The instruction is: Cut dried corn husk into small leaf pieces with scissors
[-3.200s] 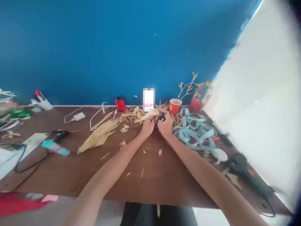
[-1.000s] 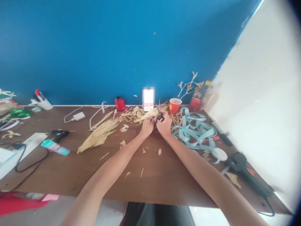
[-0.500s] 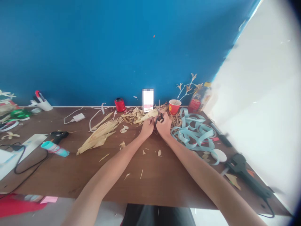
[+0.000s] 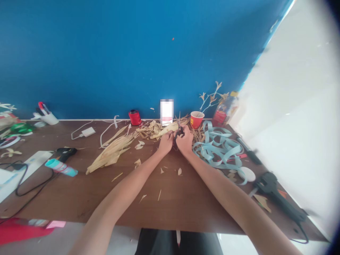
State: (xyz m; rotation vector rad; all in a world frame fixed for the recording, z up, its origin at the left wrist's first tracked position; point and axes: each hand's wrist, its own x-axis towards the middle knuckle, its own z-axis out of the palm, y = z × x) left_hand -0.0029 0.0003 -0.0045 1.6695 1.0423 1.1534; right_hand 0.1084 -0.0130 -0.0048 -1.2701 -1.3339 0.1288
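My right hand (image 4: 185, 140) is closed around dark-handled scissors (image 4: 179, 132), whose blades point up toward the wall. Beside it, almost touching, my left hand (image 4: 166, 142) has its fingers pinched together; what they hold is too small to make out. Just beyond both hands lies a heap of dried husks (image 4: 154, 129), with a long pale husk (image 4: 170, 129) across it. A bundle of straw-coloured husk strips (image 4: 113, 154) rests to the left. Small husk scraps (image 4: 180, 171) are scattered on the table in front of my hands.
A lit phone (image 4: 167, 112) leans against the wall behind the heap. Right of my hands are a red paper cup (image 4: 197, 120), tangled light-blue ribbon (image 4: 220, 148), a bottle (image 4: 225, 109) and a glue gun (image 4: 277, 194). A red canister (image 4: 135, 117) and a charger (image 4: 88, 132) are leftward.
Both hands stay almost in place, with the scissors still in the right. A narrow pale piece over my lap shows more plainly now. The view has shifted slightly.
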